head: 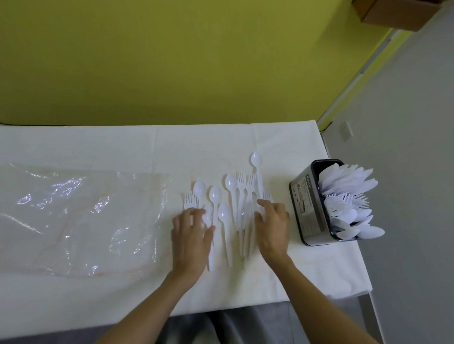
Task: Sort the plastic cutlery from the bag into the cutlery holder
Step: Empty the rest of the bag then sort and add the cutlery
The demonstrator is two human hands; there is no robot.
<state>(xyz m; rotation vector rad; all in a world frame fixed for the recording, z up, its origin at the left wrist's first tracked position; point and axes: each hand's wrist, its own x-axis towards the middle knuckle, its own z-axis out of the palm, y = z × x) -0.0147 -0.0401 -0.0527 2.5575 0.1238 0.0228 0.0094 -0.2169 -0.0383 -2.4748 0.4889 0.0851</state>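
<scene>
Several white plastic spoons (215,194) and forks (241,183) lie spread on the white tablecloth at the table's middle, handles toward me. My left hand (191,234) rests flat on the left side of the spread, fingers over a fork and spoon handles. My right hand (272,222) lies on the right side, fingers extended over fork handles. One spoon (256,159) lies farthest back. The dark cutlery holder (305,207) stands to the right, filled with white knives, forks and spoons. The clear plastic bag (73,219) lies flat and empty-looking on the left.
The table (122,295) ends just right of the holder and close to my body at the front. A yellow wall runs behind it. A grey wall with a socket (346,132) is on the right, cardboard boxes (406,2) high up.
</scene>
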